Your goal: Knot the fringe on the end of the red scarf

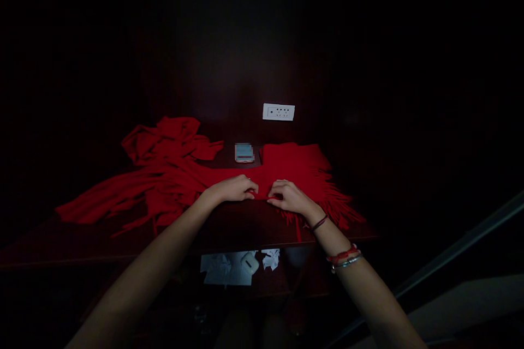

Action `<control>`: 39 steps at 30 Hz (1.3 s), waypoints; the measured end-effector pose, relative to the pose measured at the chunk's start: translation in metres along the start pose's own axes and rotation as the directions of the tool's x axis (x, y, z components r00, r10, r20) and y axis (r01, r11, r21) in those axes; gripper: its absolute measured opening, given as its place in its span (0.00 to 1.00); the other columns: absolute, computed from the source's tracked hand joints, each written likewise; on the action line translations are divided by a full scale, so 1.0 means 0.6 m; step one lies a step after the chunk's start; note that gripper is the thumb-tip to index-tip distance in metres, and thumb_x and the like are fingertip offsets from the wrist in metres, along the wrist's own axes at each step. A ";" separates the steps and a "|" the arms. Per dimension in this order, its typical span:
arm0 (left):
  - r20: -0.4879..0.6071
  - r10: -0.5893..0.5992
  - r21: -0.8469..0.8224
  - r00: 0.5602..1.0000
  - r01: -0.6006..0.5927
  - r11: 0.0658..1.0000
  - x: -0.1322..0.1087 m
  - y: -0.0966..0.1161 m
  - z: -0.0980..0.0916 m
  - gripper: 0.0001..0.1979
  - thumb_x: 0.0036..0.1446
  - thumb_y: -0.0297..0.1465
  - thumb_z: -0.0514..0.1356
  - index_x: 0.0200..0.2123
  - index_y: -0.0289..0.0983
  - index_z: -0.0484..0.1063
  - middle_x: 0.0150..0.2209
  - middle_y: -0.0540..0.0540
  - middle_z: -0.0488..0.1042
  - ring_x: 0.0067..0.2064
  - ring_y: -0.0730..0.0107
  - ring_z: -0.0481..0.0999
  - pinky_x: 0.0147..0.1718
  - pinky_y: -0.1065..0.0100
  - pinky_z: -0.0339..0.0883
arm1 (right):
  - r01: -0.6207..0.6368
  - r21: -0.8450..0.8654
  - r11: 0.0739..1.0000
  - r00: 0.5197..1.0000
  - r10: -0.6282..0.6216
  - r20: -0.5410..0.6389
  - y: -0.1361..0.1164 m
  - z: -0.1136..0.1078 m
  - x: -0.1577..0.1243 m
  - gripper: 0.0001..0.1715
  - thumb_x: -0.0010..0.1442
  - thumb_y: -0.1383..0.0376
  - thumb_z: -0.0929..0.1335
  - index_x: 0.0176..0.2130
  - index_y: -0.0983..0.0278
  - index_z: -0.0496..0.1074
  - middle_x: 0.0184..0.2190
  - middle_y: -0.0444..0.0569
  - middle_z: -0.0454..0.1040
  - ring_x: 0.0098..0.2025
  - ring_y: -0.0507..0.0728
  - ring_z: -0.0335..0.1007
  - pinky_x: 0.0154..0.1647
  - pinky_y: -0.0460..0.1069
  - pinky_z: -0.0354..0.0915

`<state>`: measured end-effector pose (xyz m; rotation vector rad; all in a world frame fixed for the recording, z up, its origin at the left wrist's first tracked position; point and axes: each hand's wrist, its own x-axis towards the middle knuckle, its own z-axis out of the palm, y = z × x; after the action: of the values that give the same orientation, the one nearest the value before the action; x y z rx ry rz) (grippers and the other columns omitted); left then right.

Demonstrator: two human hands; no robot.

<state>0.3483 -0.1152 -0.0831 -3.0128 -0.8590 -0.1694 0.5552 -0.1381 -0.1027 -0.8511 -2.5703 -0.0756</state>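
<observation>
L hand [240, 189] & R hand [289, 196], 2 pinches on near edge of red fringed cloth [292, 161], laid across dark counter [245, 229], bunched L, fringe fanned R; small blue item [244, 151] behind, wall socket [278, 112] above.

One head-worn view, looking forward and down from the near side of the table [241, 224]. Left hand [236, 188] and right hand [290, 197] sit below frame centre, mid-range; table's front edge lies nearer the camera. Wall [241, 73] with socket plate [279, 112] faces the lens, farther off.
</observation>
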 end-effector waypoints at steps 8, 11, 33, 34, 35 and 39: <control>-0.010 -0.012 -0.048 1.000 0.012 0.999 -0.001 -0.009 0.000 0.06 0.49 0.31 0.57 0.32 0.37 0.68 0.27 0.50 0.70 0.29 0.74 0.67 0.26 0.77 0.55 | 0.005 0.024 1.000 1.000 -0.005 0.002 0.012 0.000 -0.003 0.13 0.57 0.63 0.60 0.31 0.66 0.71 0.28 0.48 0.69 0.32 0.51 0.63 0.35 0.45 0.57; -0.079 0.011 0.018 0.997 -0.010 1.000 -0.013 -0.010 0.006 0.08 0.47 0.31 0.59 0.32 0.36 0.66 0.29 0.50 0.68 0.31 0.73 0.67 0.28 0.76 0.55 | -0.013 0.049 0.999 1.000 0.013 0.013 0.014 -0.001 -0.004 0.13 0.57 0.63 0.59 0.31 0.66 0.70 0.28 0.48 0.69 0.32 0.51 0.63 0.35 0.44 0.57; -0.204 0.005 0.239 0.979 0.045 0.970 -0.050 0.000 0.030 0.08 0.56 0.33 0.49 0.35 0.38 0.65 0.33 0.49 0.68 0.35 0.73 0.67 0.31 0.75 0.57 | 0.050 -0.249 0.967 0.999 -0.046 0.023 -0.012 0.030 0.017 0.12 0.58 0.64 0.58 0.29 0.66 0.67 0.27 0.49 0.68 0.30 0.52 0.61 0.34 0.46 0.54; -0.194 0.004 0.246 0.981 0.045 0.968 -0.050 -0.001 0.029 0.08 0.57 0.33 0.49 0.34 0.38 0.66 0.31 0.50 0.68 0.34 0.73 0.68 0.31 0.75 0.57 | 0.052 -0.253 0.966 0.999 -0.047 0.027 -0.012 0.029 0.017 0.13 0.58 0.64 0.58 0.29 0.66 0.67 0.27 0.49 0.68 0.30 0.52 0.61 0.34 0.46 0.54; -0.185 0.004 0.255 0.983 0.044 0.966 -0.049 0.000 0.028 0.09 0.57 0.32 0.48 0.32 0.37 0.66 0.30 0.50 0.68 0.33 0.73 0.68 0.31 0.75 0.57 | 0.055 -0.256 0.965 0.998 -0.048 0.031 -0.013 0.027 0.016 0.13 0.58 0.64 0.58 0.29 0.66 0.67 0.27 0.49 0.68 0.30 0.52 0.61 0.34 0.46 0.54; -0.173 0.019 0.303 0.985 0.034 0.952 -0.048 0.002 0.028 0.09 0.56 0.32 0.49 0.30 0.38 0.67 0.29 0.50 0.69 0.32 0.73 0.68 0.28 0.75 0.56 | 0.074 -0.253 0.965 0.997 -0.068 0.032 -0.020 0.023 0.017 0.12 0.57 0.61 0.59 0.33 0.65 0.67 0.29 0.48 0.68 0.33 0.52 0.61 0.36 0.47 0.54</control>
<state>0.3263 -0.1310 -0.1026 -2.6622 -0.7975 -0.2685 0.5358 -0.1396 -0.1103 -0.8523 -2.6498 -0.4282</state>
